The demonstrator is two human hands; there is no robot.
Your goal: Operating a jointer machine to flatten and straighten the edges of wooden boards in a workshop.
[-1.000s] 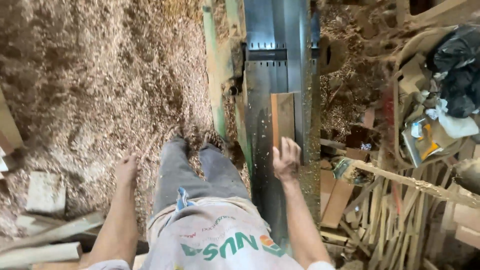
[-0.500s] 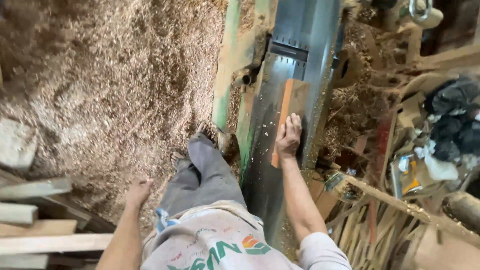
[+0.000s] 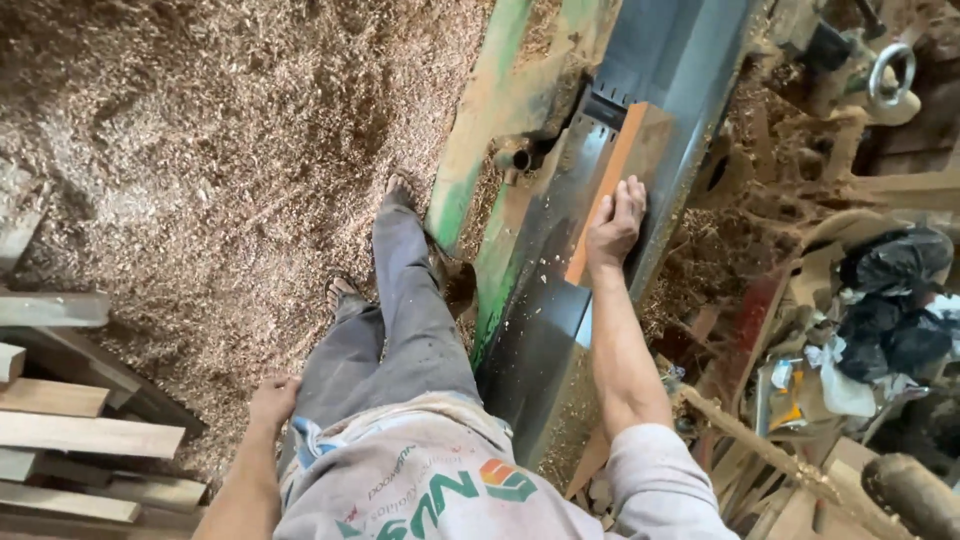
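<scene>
Board pushed further up the planer bed.
Right hand (image 3: 614, 226) flat on wood board (image 3: 618, 180), fingers spread, now nearer cutter slot (image 3: 606, 108); left hand (image 3: 272, 400) hanging loose, holding nothing.

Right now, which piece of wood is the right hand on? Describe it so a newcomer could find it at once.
Start at the long grey metal machine bed that runs up the middle beside the green frame. On it lies a short board, with the right hand pressing flat on its near part. Unlike the pale planks stacked at lower left, it is orange-brown and the only wood on the bed.
</scene>
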